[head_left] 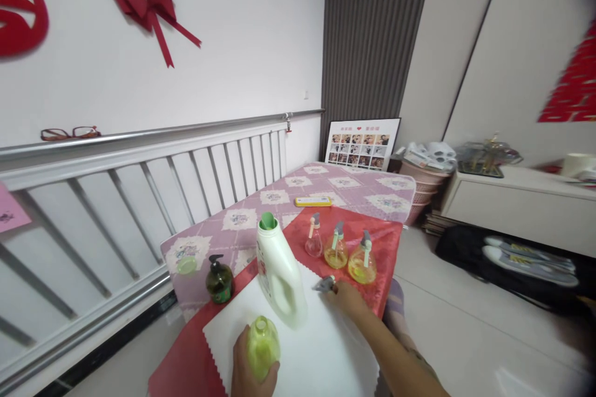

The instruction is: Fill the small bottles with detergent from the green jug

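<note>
My left hand (249,369) is wrapped around a small round green bottle (263,347) with its neck uncapped, low on a white cloth (326,353). My right hand (347,298) pinches a grey spray-pump head (325,285) just above the cloth, beside a tall white jug (279,273) with an open green spout. Three small spray bottles (342,248) of pink and yellow liquid stand on the red cloth (386,236) beyond my right hand.
A dark green pump bottle (219,280) and a green cap (187,265) sit left of the jug. A yellow flat case (313,201) lies farther back on the patterned tablecloth (279,198). A white railing (139,186) runs along the left; a cabinet (512,198) stands right.
</note>
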Demonstrator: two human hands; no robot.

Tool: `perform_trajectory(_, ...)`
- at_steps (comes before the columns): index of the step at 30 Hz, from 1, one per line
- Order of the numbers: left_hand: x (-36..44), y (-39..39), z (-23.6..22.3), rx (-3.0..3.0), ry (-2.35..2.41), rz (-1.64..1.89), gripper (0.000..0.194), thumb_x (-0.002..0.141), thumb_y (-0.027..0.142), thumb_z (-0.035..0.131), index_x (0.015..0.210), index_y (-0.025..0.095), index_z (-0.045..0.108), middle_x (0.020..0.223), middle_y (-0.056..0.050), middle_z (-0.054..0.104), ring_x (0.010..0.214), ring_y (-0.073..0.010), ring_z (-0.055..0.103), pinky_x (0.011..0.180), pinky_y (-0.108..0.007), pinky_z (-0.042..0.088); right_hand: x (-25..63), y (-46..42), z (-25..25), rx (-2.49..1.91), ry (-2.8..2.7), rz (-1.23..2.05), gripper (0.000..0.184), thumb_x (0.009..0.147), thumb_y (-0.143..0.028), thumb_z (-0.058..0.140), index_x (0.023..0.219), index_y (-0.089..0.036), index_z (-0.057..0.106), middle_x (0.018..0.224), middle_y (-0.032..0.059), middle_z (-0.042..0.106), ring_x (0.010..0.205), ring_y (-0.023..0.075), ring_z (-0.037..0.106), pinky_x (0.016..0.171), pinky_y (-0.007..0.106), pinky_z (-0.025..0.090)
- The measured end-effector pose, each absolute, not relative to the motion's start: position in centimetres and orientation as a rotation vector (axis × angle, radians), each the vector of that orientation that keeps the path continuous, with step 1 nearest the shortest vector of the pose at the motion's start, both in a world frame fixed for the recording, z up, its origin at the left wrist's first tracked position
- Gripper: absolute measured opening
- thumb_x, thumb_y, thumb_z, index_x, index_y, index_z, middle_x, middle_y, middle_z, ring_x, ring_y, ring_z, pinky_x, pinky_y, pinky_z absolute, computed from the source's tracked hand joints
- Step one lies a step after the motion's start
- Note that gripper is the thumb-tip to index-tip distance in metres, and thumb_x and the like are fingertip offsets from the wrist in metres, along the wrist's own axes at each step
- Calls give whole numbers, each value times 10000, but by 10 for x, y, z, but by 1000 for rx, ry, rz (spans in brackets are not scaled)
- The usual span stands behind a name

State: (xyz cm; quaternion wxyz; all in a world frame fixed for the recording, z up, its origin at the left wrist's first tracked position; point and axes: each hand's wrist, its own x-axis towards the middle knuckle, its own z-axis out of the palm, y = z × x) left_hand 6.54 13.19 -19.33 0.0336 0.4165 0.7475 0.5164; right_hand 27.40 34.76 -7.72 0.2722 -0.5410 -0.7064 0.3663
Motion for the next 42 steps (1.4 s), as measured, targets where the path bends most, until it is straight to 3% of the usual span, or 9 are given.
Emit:
perform_trajectory(3, 66, 130, -188, 1255, 2293, 1531, 714, 719, 318, 544, 1367, 131, 313, 1408, -224, 502, 1326, -349, 503, 1130, -499, 427, 283, 337, -64, -1382, -1721, 1208, 323, 883, -428, 680, 693, -177, 610, 594, -64, 585, 500, 100, 551, 500, 252, 495)
perform_trajectory(5, 67, 128, -186, 1244, 2270, 1489, 741, 698, 297, 556, 1378, 155, 296, 1426, -205, 504, 1343, -329, 499, 1144, -463, 422, 289, 326, -48, -1276, -1576, 1315, 403, 837, -532, 666, 614, -217, 551, 512, -74, 517, 455, 113, 520, 467, 264, 483)
perform_trajectory(8, 70, 125, -186, 1266, 2213, 1447, 796, 659, 262, 574, 1396, 163, 288, 1439, -189, 517, 1355, -314, 504, 1143, -419, 430, 293, 305, -21, -1108, -1380, 1402, 415, 773, -648, 649, 669, -252, 582, 589, -44, 591, 558, 154, 606, 558, 308, 563)
perform_trajectory(12, 78, 119, -188, 1365, 2189, 1365, 883, 560, 201, 618, 1401, 117, 362, 1433, -200, 550, 1351, -334, 517, 1138, -409, 441, 284, 277, 12, -963, -1214, 1481, 416, 669, -648, 759, 696, -259, 615, 675, -11, 651, 665, 183, 652, 669, 350, 606)
perform_trajectory(20, 85, 114, -184, 1457, 2224, 1205, 919, 511, 183, 668, 1404, 123, 461, 1449, -187, 561, 1355, -348, 516, 1157, -426, 427, 256, 236, 49, -924, -1356, 1398, 421, 614, -579, 839, 830, -242, 708, 781, 16, 692, 784, 219, 626, 804, 384, 542)
perform_trajectory(27, 90, 113, -178, 1461, 2269, 1159, 918, 512, 178, 662, 1403, 65, 476, 1460, -214, 545, 1375, -365, 494, 1174, -447, 409, 236, 220, 20, -847, -1568, 1328, 334, 735, -414, 750, 1025, -252, 712, 933, 46, 705, 866, 248, 668, 821, 384, 556)
perform_trajectory(32, 89, 111, -184, 1531, 2307, 1074, 918, 530, 165, 669, 1424, 86, 475, 1484, -189, 535, 1393, -349, 481, 1180, -440, 410, 230, 202, -7, -864, -1873, 1260, 270, 772, -268, 671, 1034, -228, 721, 1044, 83, 721, 985, 275, 687, 871, 388, 551)
perform_trajectory(37, 74, 109, -200, 1743, 2215, 928, 918, 608, 241, 700, 1466, 63, 426, 1517, -218, 490, 1404, -367, 471, 1157, -463, 444, 234, 196, -26, -882, -1994, 1263, 320, 809, -276, 626, 1108, -207, 715, 1106, 113, 738, 1028, 284, 694, 908, 404, 546)
perform_trajectory(42, 69, 109, -213, 1876, 2225, 928, 932, 625, 284, 734, 1479, 91, 412, 1497, -218, 516, 1371, -381, 509, 1116, -494, 486, 239, 198, -19, -804, -2112, 1226, 274, 797, -244, 627, 1042, -202, 742, 1088, 131, 745, 1025, 295, 695, 947, 426, 534)
